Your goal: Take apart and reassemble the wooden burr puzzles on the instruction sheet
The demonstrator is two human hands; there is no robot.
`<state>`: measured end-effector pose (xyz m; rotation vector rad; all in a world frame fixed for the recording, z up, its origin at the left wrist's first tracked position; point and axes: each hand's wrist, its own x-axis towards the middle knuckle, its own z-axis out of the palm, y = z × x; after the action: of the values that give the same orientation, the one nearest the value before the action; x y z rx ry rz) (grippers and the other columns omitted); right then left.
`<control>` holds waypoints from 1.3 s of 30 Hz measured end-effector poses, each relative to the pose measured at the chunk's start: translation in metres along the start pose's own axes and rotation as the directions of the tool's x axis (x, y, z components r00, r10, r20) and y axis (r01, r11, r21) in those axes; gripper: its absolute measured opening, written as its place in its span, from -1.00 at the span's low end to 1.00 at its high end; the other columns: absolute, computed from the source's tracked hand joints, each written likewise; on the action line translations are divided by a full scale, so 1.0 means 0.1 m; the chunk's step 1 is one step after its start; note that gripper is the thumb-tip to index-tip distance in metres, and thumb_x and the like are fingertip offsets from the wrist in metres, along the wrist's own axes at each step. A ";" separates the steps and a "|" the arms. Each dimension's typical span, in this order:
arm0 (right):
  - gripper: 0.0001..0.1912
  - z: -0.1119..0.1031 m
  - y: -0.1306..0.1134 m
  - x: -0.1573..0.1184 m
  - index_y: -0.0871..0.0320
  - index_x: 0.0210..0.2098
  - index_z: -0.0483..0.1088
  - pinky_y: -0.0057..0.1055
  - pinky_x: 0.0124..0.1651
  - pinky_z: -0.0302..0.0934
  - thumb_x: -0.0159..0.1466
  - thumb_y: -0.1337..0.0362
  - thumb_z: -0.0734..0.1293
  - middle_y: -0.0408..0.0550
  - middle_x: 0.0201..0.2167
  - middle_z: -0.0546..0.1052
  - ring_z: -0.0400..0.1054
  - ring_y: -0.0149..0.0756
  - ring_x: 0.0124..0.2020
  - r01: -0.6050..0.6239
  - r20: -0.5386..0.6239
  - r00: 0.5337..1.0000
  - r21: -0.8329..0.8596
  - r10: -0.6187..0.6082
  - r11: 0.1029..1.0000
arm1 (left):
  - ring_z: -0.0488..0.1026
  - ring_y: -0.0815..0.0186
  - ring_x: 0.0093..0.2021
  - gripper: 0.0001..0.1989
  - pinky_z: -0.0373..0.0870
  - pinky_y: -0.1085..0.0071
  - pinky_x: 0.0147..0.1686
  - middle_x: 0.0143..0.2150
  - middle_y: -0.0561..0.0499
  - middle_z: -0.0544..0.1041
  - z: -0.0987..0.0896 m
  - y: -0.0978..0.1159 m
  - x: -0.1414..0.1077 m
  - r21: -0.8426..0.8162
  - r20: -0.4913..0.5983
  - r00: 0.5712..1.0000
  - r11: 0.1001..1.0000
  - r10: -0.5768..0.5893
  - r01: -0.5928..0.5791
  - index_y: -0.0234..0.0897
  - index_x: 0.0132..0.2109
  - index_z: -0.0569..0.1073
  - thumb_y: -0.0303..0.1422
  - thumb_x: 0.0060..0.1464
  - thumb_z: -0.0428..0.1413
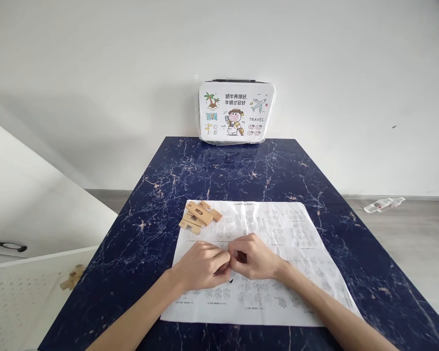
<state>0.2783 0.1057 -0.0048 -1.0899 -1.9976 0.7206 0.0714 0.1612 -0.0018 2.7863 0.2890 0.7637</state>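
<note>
A large printed sheet (pixel 274 309) lies on the dark blue marbled table (pixel 219 180). Over its middle, my left hand (pixel 205 264) and my right hand (pixel 254 257) meet with curled fingers, the fingertips touching or nearly so. Whatever they may hold between them is hidden. A small dark mark shows just below the fingers. Several notched wooden pieces (pixel 200 214) are piled on the sheet's upper left corner, beyond my left hand.
A white case (pixel 237 112) with cartoon prints stands at the table's far edge against the wall. To the lower left, a white basket (pixel 40 256) holds wooden pieces (pixel 72 277). A clear plastic item (pixel 384 204) lies on the floor at right.
</note>
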 end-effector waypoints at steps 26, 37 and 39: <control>-0.79 0.00 0.01 -0.01 0.10 -0.55 0.13 -0.49 -0.53 -0.07 0.15 0.43 0.24 -0.31 -0.66 0.20 0.03 -0.49 -0.63 -0.001 0.011 1.000 -0.003 0.002 1.000 | 0.30 0.39 -0.62 -0.77 0.25 0.38 -0.56 -0.58 0.17 0.35 0.00 0.00 0.00 0.008 0.003 1.000 1.000 0.002 -0.002 -0.21 -0.44 0.25 -0.52 0.16 0.05; -0.78 0.01 0.02 -0.01 0.10 -0.54 0.13 -0.49 -0.52 -0.05 0.16 0.43 0.24 -0.31 -0.66 0.21 0.04 -0.49 -0.63 -0.001 0.016 1.000 -0.005 0.001 1.000 | 0.30 0.40 -0.63 -0.77 0.22 0.39 -0.56 -0.58 0.17 0.35 0.00 0.00 0.00 0.008 -0.001 1.000 1.000 0.006 -0.006 -0.21 -0.44 0.25 -0.53 0.16 0.04; -0.78 0.01 0.02 -0.01 0.09 -0.54 0.12 -0.49 -0.52 -0.06 0.16 0.43 0.24 -0.31 -0.66 0.21 0.04 -0.49 -0.63 0.002 0.013 1.000 -0.005 -0.002 1.000 | 0.30 0.40 -0.63 -0.77 0.24 0.40 -0.56 -0.59 0.17 0.35 -0.01 0.01 0.00 0.008 -0.001 1.000 1.000 0.007 -0.007 -0.21 -0.44 0.25 -0.52 0.17 0.04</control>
<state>0.2789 0.1055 -0.0067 -1.0891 -2.0119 0.7237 0.0715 0.1608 -0.0010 2.7955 0.2827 0.7678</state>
